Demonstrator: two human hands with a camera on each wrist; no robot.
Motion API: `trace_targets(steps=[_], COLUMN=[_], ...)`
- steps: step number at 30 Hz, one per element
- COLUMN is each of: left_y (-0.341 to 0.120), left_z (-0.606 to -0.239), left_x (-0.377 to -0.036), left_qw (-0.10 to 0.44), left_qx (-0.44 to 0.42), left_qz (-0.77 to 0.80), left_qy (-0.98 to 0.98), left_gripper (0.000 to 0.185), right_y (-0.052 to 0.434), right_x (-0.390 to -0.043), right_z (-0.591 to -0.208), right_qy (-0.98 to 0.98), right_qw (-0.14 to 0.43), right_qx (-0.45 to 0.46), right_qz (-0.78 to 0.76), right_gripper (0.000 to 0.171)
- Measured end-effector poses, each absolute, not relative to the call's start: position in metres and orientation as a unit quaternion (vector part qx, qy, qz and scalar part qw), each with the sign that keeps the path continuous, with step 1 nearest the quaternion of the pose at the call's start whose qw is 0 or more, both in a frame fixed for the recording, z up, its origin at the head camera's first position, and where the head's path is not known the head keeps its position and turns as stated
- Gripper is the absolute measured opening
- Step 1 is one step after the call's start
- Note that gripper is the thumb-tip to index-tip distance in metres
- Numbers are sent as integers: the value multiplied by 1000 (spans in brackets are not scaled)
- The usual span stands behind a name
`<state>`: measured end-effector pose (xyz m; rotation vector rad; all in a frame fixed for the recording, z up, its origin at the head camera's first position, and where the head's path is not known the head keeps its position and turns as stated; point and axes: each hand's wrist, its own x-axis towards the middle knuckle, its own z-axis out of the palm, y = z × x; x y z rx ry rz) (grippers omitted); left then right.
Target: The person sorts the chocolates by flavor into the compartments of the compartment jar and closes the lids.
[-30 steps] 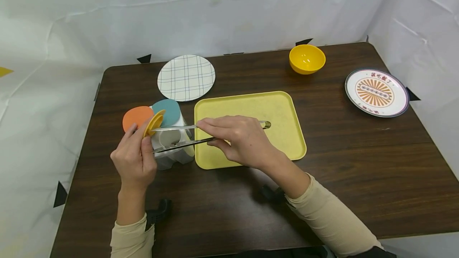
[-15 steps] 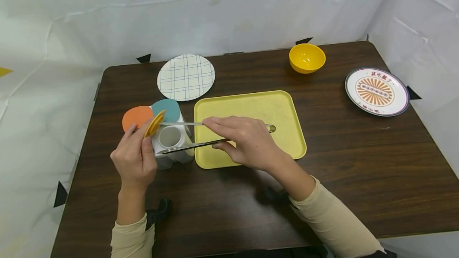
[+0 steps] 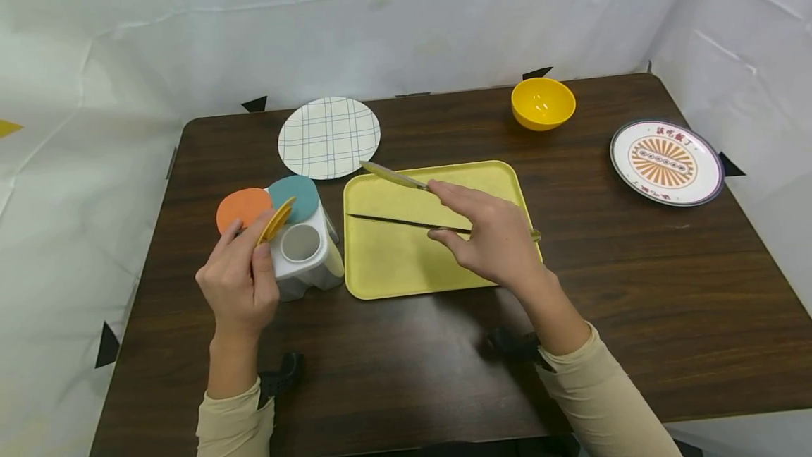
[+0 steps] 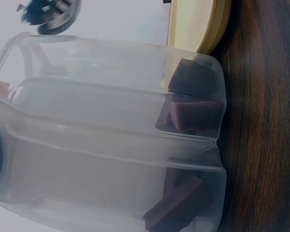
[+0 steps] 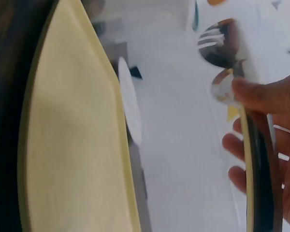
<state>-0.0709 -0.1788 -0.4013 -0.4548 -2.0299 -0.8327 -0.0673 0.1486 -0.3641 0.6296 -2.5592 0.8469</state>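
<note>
My left hand (image 3: 237,277) pinches a yellow lid (image 3: 276,220), held tilted at the side of a multi-compartment container (image 3: 317,257). The round opening (image 3: 301,242) beside the lid is uncovered; teal (image 3: 295,197) and orange (image 3: 244,209) lids cover two others. Through the cloudy walls in the left wrist view, dark reddish-brown chunks (image 4: 195,116) lie at the bottom. My right hand (image 3: 491,235) holds metal tongs (image 3: 406,222) over the yellow tray (image 3: 380,281). Their arms stand apart, and one end (image 5: 220,43) has fork-like tines. Nothing shows between the tips.
A checked white plate (image 3: 330,138) lies behind the container. At the back right stands a yellow bowl (image 3: 543,104), and a patterned plate (image 3: 666,164) sits near the right edge of the dark wooden table (image 3: 634,316).
My right hand has drawn the tongs rightward, from over the container's opening to above the tray, and their tips have swung away from me. My left hand with the lid stays put.
</note>
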Motion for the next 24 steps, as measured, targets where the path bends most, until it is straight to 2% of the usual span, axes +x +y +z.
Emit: trace_targets(steps=[12, 24], left_y=[-177, -176], left_z=[-400, -400], left_x=[-70, -71], left_qw=[438, 440], left_qx=[-185, -187], left_qz=[-337, -338], left_qy=[-813, -811], left_gripper=[49, 49], right_y=[199, 249], right_x=[-60, -45], right_z=[-379, -405], right_qy=[-938, -928], right_qw=[109, 80], right_qx=[-19, -190], right_qz=[329, 310], right_gripper=[62, 70])
